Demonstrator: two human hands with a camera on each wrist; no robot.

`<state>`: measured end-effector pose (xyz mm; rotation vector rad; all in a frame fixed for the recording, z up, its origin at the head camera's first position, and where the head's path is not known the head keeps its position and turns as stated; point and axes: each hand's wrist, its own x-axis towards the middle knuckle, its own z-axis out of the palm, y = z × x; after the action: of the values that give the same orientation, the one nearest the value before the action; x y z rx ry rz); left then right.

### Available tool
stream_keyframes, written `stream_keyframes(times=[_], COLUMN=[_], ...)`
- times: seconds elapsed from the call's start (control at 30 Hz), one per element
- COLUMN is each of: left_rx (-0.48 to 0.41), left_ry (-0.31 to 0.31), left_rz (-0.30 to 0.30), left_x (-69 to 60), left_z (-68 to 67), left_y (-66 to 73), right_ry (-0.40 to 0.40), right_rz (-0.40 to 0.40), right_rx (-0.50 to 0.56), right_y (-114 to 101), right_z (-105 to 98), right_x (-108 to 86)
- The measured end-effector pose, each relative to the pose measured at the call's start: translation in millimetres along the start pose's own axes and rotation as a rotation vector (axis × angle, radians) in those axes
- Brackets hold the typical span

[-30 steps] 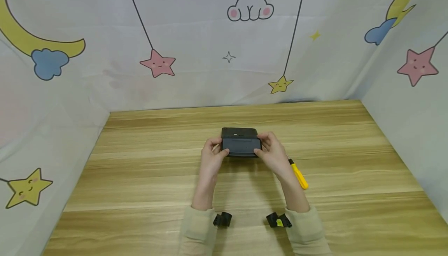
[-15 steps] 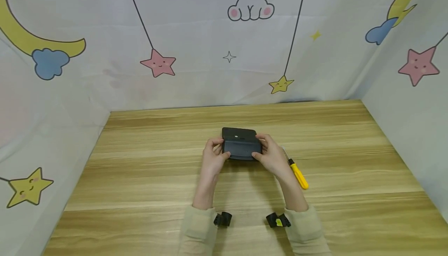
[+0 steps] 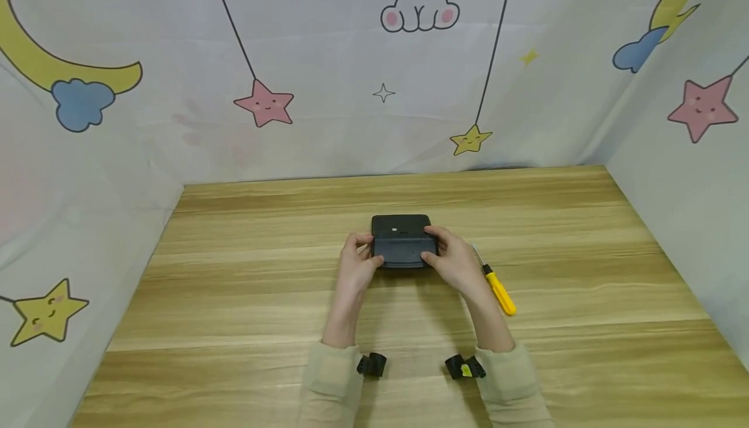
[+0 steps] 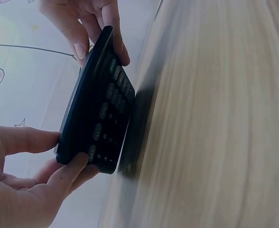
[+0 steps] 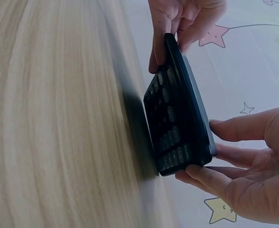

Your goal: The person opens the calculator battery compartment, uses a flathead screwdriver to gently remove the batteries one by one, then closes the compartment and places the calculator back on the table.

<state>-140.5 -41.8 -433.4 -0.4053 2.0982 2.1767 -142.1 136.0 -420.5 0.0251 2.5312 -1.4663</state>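
Observation:
A black calculator [image 3: 404, 247] is held back side up, its keys facing down toward the table. Those keys show in both wrist views, where the calculator [image 4: 99, 109] is tilted, with a dark shadow under it. My left hand [image 3: 355, 265] grips its left edge, thumb on the back and fingers beneath. On the opposite edge my right hand [image 3: 456, 262] pinches it the same way, as the right wrist view shows with the right hand [image 5: 258, 166] at the calculator's corner. Just right of that hand lies a screwdriver [image 3: 496, 285] with a yellow handle.
The wood-grain table [image 3: 246, 285] spreads around both arms. White cloth [image 3: 328, 142] with printed stars and moons hangs behind it and at both sides. Black camera mounts [image 3: 372, 365] sit at the wrists.
The calculator has tilted a little, so more of its far back part shows. Both hands keep their grip and have barely shifted. The screwdriver's shaft is more fully visible.

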Motion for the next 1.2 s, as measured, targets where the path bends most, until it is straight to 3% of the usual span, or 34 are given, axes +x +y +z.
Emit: stream_keyframes(times=[0.3, 0.53, 0.97, 1.2], left_rx=[0.029, 0.019, 0.054, 0.065], left_ry=[-0.012, -0.02, -0.011, -0.048], left_rz=[-0.022, -0.035, -0.004, -0.007], left_x=[1.2, 1.4, 3.3, 3.8], left_z=[-1.5, -2.9, -0.1, 1.5], left_y=[-1.5, -3.7, -7.4, -10.4], right_ry=[-0.016, -0.012, 0.0, -0.006], right_rz=[0.013, 0.034, 0.039, 0.032], right_rx=[-0.012, -0.091, -0.168, -0.21], right_y=[1.6, 2.3, 6.6, 10.0], right_z=[0.7, 3.1, 5.7, 5.9], right_x=[1.1, 2.0, 4.9, 6.4])
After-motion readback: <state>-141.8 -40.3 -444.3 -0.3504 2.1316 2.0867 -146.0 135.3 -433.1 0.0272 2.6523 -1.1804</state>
